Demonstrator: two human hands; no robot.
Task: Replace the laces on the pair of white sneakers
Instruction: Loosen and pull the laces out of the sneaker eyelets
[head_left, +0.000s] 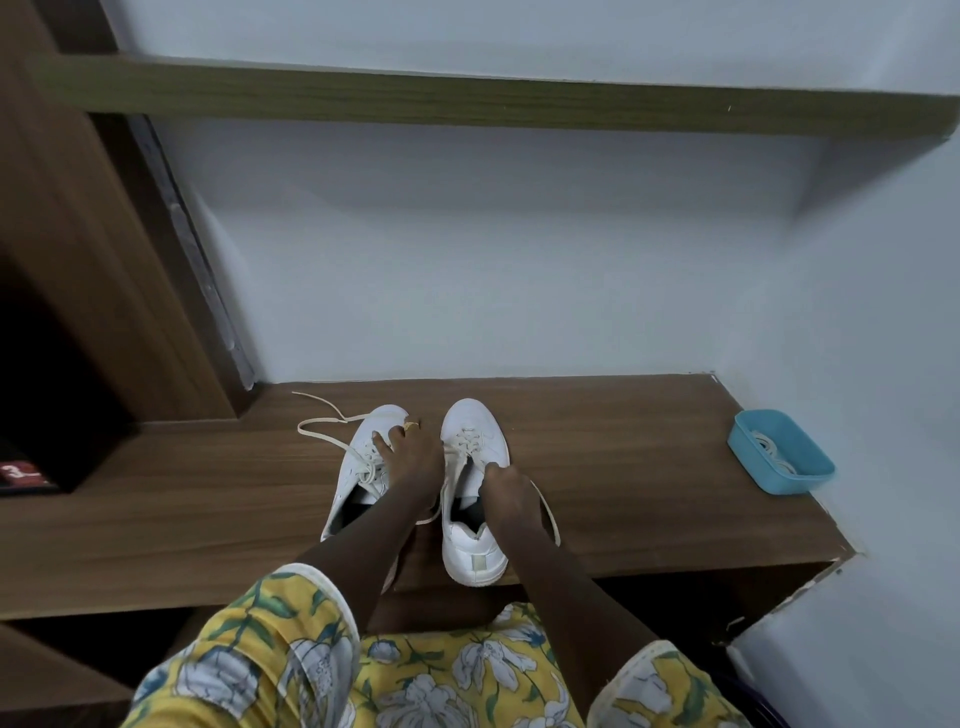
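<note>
Two white sneakers stand side by side on the wooden desk, toes pointing away from me. My left hand rests on the left sneaker, fingers stretched over its lacing. That shoe's cream lace trails loose to the far left. My right hand has its fingers curled at the top of the right sneaker and pinches its lace, which loops out to the right of the shoe. Whether the left hand's fingertips hold any lace is hidden.
A blue plastic tub holding coiled white laces sits at the desk's right end, near the wall. A wooden shelf runs overhead. A dark cabinet opening lies to the left. My yellow floral sleeves fill the bottom.
</note>
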